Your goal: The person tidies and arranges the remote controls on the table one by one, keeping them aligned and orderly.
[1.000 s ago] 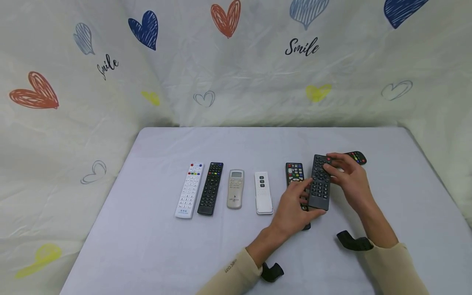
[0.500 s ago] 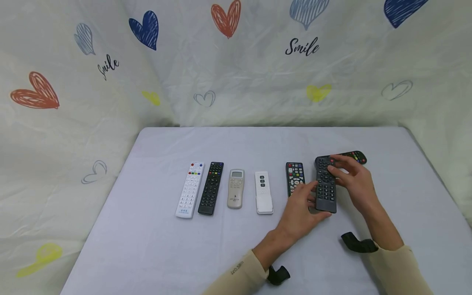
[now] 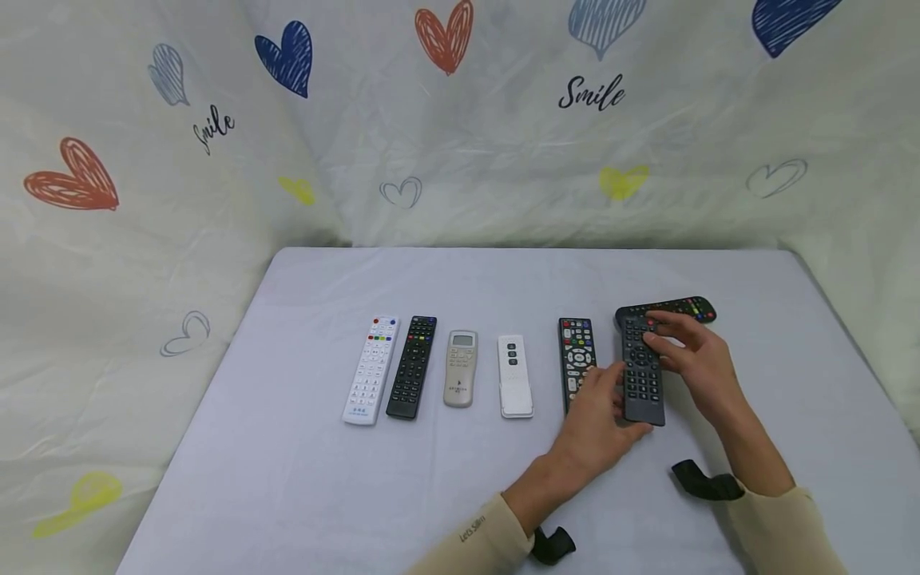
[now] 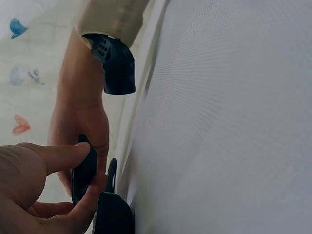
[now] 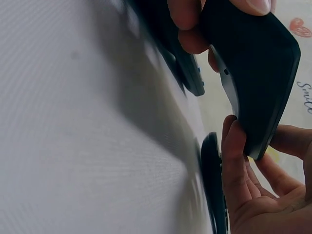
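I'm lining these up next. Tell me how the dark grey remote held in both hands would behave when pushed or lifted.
The dark grey remote looks like a rigid slab, so it should stay stiff. Flat and long, it would probably slide rather than roll or tip. The left hand and right hand hold it by fingertips alone, so it seems light; its smooth back in the right wrist view may be slippery.

"Smile" is written twice on the backdrop cloth (image 3: 503, 144); small lettering marks the left sleeve (image 3: 472, 529), unreadable.
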A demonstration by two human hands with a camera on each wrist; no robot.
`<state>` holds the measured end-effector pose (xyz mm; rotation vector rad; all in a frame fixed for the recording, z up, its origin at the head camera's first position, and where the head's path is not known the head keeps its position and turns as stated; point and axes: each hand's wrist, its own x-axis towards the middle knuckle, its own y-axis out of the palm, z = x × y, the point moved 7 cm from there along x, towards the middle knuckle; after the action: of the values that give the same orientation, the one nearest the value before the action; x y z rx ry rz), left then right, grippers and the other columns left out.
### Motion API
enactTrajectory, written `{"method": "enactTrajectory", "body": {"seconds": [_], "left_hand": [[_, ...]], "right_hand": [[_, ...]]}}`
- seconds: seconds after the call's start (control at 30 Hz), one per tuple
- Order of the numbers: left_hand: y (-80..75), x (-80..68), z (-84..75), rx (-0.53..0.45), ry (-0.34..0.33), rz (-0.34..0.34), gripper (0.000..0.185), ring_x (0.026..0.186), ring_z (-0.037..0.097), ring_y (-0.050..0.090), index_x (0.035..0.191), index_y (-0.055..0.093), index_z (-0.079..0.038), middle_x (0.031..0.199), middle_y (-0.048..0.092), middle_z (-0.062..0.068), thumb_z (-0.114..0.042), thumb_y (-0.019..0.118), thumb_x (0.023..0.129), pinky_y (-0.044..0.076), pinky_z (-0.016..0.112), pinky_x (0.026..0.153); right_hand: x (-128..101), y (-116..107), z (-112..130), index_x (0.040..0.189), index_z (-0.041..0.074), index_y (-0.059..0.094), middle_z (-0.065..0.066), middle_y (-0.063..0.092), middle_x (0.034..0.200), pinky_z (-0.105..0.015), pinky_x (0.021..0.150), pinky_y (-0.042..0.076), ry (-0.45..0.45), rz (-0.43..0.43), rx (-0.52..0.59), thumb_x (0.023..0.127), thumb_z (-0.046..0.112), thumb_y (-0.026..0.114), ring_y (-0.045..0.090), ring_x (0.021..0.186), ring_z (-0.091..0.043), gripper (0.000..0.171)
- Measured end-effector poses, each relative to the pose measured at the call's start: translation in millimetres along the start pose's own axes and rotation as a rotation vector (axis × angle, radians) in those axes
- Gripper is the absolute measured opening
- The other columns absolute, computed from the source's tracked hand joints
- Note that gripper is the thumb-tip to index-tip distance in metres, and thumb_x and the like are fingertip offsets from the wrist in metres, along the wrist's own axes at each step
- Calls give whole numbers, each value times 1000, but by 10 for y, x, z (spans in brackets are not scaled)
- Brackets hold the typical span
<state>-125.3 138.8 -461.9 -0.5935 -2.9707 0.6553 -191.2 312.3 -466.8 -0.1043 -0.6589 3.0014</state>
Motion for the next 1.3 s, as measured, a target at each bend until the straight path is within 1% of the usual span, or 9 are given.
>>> {"method": "enactTrajectory", "body": {"seconds": [0.17, 0.43, 0.53, 0.7, 0.83, 0.93, 1.07, 1.17, 1.3], "left_hand": [[46, -4, 7, 7, -8, 29, 82, 95, -11, 55, 155, 42, -11, 125, 53, -2, -7, 85, 85, 52, 4, 79], [77, -16, -2, 94, -16, 30, 82, 94, -8, 53, 154, 42, -11, 125, 53, 0, -10, 86, 85, 50, 4, 77], [90, -13, -14, 143, -27, 29, 82, 96, -6, 53, 154, 42, -11, 127, 53, 1, -14, 87, 85, 50, 5, 78], [108, -9, -36, 220, -42, 41, 83, 105, -3, 57, 154, 41, -8, 131, 53, 4, -18, 87, 86, 52, 7, 83], [131, 0, -52, 229, -64, 61, 84, 107, -1, 60, 156, 38, -5, 137, 50, 8, -16, 85, 87, 52, 5, 78], [138, 9, -65, 259, -79, 58, 84, 111, 2, 61, 157, 38, -4, 140, 49, 9, -17, 85, 88, 52, 6, 77], [141, 14, -79, 303, -90, 50, 84, 117, 6, 61, 156, 40, -4, 142, 49, 8, -19, 85, 88, 53, 8, 79], [142, 17, -88, 339, -91, 48, 83, 121, 7, 59, 156, 40, -4, 143, 49, 8, -20, 85, 89, 54, 9, 85], [138, 25, -106, 388, -82, 43, 81, 124, 7, 57, 156, 41, -3, 142, 50, 8, -22, 84, 90, 53, 11, 92]], "right_hand": [[-13, -5, -29, 151, 8, 52, 23, 59, 111, -10, 75, 56, 5, 16, -9, 104, 32, 65, 60, 97, 13, 54], [-33, 8, -89, 150, 11, 52, 21, 58, 113, -11, 75, 56, 27, 44, -13, 103, 34, 66, 60, 96, 11, 53], [-34, 20, -98, 150, 9, 52, 15, 57, 117, -12, 74, 56, 26, 55, -41, 104, 35, 65, 59, 95, 10, 54], [-29, 58, -108, 150, 6, 49, -5, 57, 125, -15, 73, 57, 23, 86, -86, 104, 36, 64, 60, 91, 8, 56], [-25, 75, -107, 151, 4, 48, -18, 57, 131, -17, 71, 58, 20, 101, -102, 105, 36, 63, 61, 87, 8, 58], [-15, 79, -100, 151, 4, 47, -24, 57, 135, -16, 70, 57, 20, 102, -124, 105, 37, 63, 60, 86, 11, 60], [10, 86, -74, 152, 3, 47, -30, 58, 136, -16, 70, 57, 13, 104, -152, 105, 36, 63, 57, 88, 17, 60], [31, 89, -43, 151, 3, 48, -31, 61, 136, -13, 71, 55, -4, 104, -185, 105, 35, 63, 53, 89, 21, 59], [55, 89, -12, 150, 3, 51, -32, 63, 136, -9, 72, 50, -19, 100, -240, 104, 35, 64, 50, 91, 20, 57]]}}
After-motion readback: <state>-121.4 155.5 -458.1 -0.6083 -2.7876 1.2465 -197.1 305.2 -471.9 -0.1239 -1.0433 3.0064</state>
